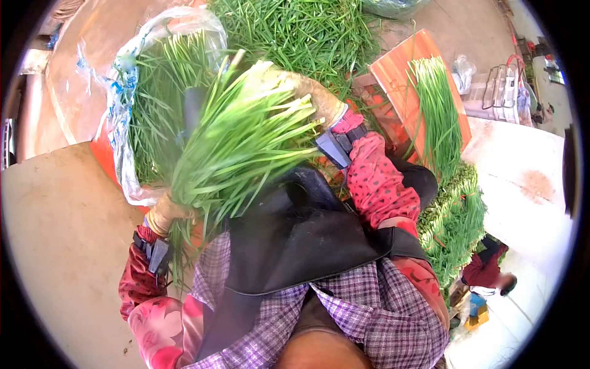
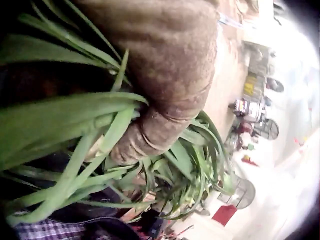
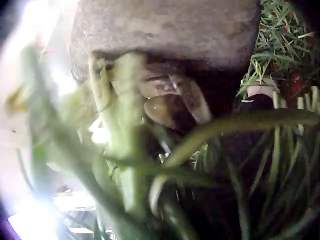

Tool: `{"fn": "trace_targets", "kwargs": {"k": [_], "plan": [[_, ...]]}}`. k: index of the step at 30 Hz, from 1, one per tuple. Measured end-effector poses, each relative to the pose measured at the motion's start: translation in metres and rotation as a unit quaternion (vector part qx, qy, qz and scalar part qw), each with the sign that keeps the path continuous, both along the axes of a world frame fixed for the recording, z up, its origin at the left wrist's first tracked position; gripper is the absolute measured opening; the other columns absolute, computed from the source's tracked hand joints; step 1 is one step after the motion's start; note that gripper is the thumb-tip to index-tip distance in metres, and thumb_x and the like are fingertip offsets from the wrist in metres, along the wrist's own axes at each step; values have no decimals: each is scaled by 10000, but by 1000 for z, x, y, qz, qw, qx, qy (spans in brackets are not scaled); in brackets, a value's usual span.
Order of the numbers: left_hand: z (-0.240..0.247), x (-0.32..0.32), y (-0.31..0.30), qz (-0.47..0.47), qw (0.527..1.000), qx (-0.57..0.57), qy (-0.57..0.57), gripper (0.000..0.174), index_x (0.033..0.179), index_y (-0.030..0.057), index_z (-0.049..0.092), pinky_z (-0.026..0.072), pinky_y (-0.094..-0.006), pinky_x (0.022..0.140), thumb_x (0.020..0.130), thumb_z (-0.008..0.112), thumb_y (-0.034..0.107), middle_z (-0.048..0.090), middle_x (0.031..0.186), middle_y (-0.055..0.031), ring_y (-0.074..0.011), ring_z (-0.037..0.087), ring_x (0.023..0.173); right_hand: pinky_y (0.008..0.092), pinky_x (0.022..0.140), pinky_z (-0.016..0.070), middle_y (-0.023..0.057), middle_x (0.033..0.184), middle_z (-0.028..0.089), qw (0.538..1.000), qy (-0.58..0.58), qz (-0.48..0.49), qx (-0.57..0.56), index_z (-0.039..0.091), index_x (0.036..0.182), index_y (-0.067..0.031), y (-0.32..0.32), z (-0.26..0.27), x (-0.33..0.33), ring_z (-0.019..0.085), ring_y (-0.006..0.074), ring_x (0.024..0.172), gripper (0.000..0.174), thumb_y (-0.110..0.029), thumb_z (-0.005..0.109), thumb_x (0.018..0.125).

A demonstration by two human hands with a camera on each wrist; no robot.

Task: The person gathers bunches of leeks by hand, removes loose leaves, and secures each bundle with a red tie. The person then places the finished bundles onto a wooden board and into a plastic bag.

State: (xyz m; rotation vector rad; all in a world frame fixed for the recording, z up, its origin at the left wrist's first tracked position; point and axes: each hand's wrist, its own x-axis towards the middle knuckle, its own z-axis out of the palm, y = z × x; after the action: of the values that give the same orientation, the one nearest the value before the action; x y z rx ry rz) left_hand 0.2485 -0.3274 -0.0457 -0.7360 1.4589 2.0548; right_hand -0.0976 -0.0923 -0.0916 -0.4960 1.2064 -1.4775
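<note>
A loose bunch of garlic chives [image 1: 230,144] is held up in front of the body, its pale stem ends toward the upper right. My gloved left hand [image 1: 166,214] grips its leafy lower end; in the left wrist view the gloved fingers [image 2: 142,135] curl round the leaves. Behind the pale ends, my gloved right hand [image 1: 319,95] holds the bunch, partly covered by stems. Curled fingertips [image 3: 162,110] of that glove show among blurred stalks in the right wrist view. Both gloves are tan and soiled.
A plastic-lined container [image 1: 126,132] of chives stands at left. Loose chives [image 1: 301,37] are heaped ahead. At right, more chives [image 1: 433,98] lie on a tilted orange board [image 1: 393,64], beside stacked bundles [image 1: 458,227]. A black apron [image 1: 295,240] covers the lap.
</note>
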Motion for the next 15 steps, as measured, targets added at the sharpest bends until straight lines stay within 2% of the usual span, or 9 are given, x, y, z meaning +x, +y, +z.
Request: {"fn": "trace_targets", "kwargs": {"k": [2, 3, 4, 6, 7, 8, 11, 12, 15], "plan": [[-2, 4, -1, 61, 997, 41, -24, 507, 1111, -41, 597, 543, -359, 584, 663, 806, 76, 674, 843, -140, -242, 658, 671, 292, 789, 512, 15, 1011, 654, 985, 151, 80, 11, 606, 1216, -68, 7, -19, -9, 618, 128, 854, 358, -294, 543, 946], [-1, 4, 3, 96, 994, 46, -5, 538, 1126, -63, 580, 534, -351, 561, 680, 799, 144, 671, 793, -145, -243, 647, 625, 271, 718, 512, 23, 984, 642, 988, 4, 65, 138, 633, 1127, -53, 13, 15, -2, 608, 129, 835, 264, -180, 529, 921], [-12, 6, 2, 116, 992, 54, 7, 517, 1109, -55, 590, 526, -342, 550, 670, 781, 141, 666, 772, -142, -232, 634, 600, 242, 635, 493, 16, 940, 650, 955, 283, 91, -24, 638, 1103, -48, 11, 8, 1, 604, 112, 804, 258, -135, 526, 887], [-20, 14, 9, 213, 963, 166, 6, 644, 1238, -33, 506, 496, -297, 508, 628, 688, 66, 637, 919, -152, -198, 584, 626, 225, 593, 473, 5, 894, 651, 992, 88, 86, 29, 646, 1069, -36, 31, 15, 1, 600, 97, 761, 238, -120, 560, 864], [-20, 13, 15, 236, 956, 173, 10, 590, 1182, -53, 528, 495, -300, 505, 635, 699, 84, 635, 851, -143, -198, 575, 593, 216, 577, 464, -4, 872, 652, 993, -8, 82, 85, 647, 1055, -24, 40, 24, -1, 598, 87, 735, 229, -114, 585, 853], [-25, 13, 11, 184, 974, 136, 5, 537, 1154, -66, 543, 484, -281, 482, 660, 698, 78, 641, 806, -141, -198, 579, 558, 201, 531, 425, -8, 819, 623, 989, 47, 32, 135, 634, 1059, -16, 40, 20, 2, 548, 63, 640, 221, -122, 606, 867], [-26, 9, 17, 198, 973, 116, -16, 485, 1127, -70, 568, 498, -279, 501, 677, 674, 76, 652, 798, -134, -199, 599, 567, 179, 486, 352, -10, 702, 519, 967, -213, -136, 13, 625, 1044, -28, 85, -43, -45, 428, 58, 543, 179, -150, 580, 920], [-27, 9, 16, 202, 970, 130, -34, 478, 1120, -63, 584, 523, -298, 545, 670, 655, 84, 659, 819, -128, -203, 614, 606, 212, 542, 449, 39, 838, 630, 976, -146, -160, 27, 587, 1114, -36, 84, -39, -42, 545, 92, 631, 258, -232, 568, 948], [-28, 6, 13, 188, 972, 131, -48, 480, 1115, -67, 592, 543, -301, 572, 668, 638, 100, 668, 826, -120, -201, 631, 645, 366, 889, 505, 103, 1267, 592, 990, -95, -66, 80, 521, 1321, -72, 65, -25, -31, 623, 188, 1001, 517, -417, 564, 938]]}}
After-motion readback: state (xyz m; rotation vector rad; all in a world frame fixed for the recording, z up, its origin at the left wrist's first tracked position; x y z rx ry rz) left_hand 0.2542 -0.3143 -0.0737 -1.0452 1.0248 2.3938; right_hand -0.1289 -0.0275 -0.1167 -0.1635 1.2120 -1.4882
